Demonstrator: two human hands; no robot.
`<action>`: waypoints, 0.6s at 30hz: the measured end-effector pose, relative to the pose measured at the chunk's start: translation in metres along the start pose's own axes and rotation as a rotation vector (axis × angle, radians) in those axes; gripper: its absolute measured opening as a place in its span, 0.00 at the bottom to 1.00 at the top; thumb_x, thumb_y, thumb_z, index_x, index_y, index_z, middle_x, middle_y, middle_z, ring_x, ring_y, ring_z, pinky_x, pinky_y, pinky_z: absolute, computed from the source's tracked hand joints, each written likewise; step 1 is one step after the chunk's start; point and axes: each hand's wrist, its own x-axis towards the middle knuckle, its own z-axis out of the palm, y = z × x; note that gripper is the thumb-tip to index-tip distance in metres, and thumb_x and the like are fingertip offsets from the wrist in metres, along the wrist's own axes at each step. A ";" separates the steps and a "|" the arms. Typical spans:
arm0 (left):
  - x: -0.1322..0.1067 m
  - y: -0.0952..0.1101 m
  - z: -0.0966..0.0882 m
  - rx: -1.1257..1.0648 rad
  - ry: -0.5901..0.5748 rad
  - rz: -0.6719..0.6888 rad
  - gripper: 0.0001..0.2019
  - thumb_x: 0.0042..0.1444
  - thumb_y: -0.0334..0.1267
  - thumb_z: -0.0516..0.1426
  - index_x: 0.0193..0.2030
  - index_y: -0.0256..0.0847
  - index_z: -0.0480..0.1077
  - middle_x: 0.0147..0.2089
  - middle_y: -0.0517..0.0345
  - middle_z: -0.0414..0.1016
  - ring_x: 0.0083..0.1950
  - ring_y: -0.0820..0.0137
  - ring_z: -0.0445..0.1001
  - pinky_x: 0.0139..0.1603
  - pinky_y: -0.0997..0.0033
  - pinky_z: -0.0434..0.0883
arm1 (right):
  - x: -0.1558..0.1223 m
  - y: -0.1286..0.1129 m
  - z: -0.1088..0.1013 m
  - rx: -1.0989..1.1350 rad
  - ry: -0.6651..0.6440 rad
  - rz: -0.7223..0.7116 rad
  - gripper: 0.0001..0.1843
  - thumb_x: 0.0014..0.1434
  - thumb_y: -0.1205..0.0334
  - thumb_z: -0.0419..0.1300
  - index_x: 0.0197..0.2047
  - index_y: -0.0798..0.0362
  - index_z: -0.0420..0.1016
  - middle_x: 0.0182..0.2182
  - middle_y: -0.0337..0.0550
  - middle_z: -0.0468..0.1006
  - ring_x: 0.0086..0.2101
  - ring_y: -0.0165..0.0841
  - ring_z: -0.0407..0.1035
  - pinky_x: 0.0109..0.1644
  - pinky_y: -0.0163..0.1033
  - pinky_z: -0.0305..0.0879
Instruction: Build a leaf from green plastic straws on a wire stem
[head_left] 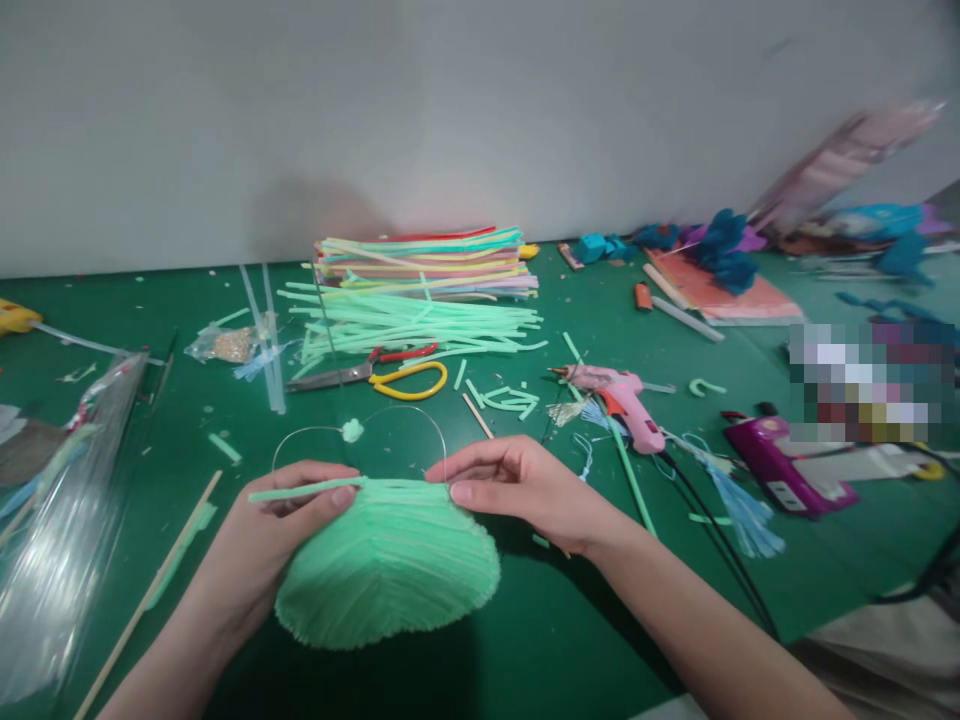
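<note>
At six o'clock, the fuzzy green fan (390, 575) should be soft and light; hold its top edge. Left hand (279, 522), at its ten, pinches a green strip (292, 490); right hand (525, 485), at two, seems to pinch its corner.

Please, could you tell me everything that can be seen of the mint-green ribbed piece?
The mint-green ribbed piece looks like fuzzy strips laid side by side, slanting from a middle line, with a rounded, frayed lower edge. Its top edge is nearly straight; a loose-ended strip extends leftward, pinched by the left hand. The right hand is at its upper right corner, the grip unclear. Thin wire curves above. It appears held over the green table.
</note>
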 end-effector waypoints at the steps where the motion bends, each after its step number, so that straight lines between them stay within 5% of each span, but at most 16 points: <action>1: -0.001 0.000 0.000 0.000 -0.005 -0.001 0.17 0.37 0.45 0.72 0.34 0.42 0.79 0.30 0.59 0.81 0.31 0.70 0.75 0.30 0.76 0.70 | 0.001 0.001 0.000 -0.010 0.014 0.010 0.14 0.53 0.59 0.69 0.44 0.52 0.81 0.35 0.40 0.81 0.35 0.28 0.73 0.42 0.33 0.67; 11: -0.001 0.000 -0.001 0.096 0.003 0.079 0.16 0.38 0.47 0.72 0.33 0.44 0.80 0.34 0.59 0.82 0.35 0.69 0.76 0.34 0.76 0.70 | 0.003 0.000 0.003 -0.070 0.069 0.042 0.12 0.48 0.56 0.72 0.34 0.54 0.81 0.25 0.36 0.76 0.26 0.25 0.66 0.33 0.31 0.63; 18: 0.000 -0.002 -0.003 0.159 0.007 0.119 0.16 0.40 0.48 0.71 0.35 0.44 0.80 0.35 0.58 0.82 0.36 0.66 0.77 0.34 0.74 0.70 | 0.002 -0.002 0.003 0.026 0.057 0.037 0.13 0.52 0.54 0.69 0.34 0.55 0.80 0.29 0.39 0.76 0.28 0.26 0.68 0.33 0.32 0.65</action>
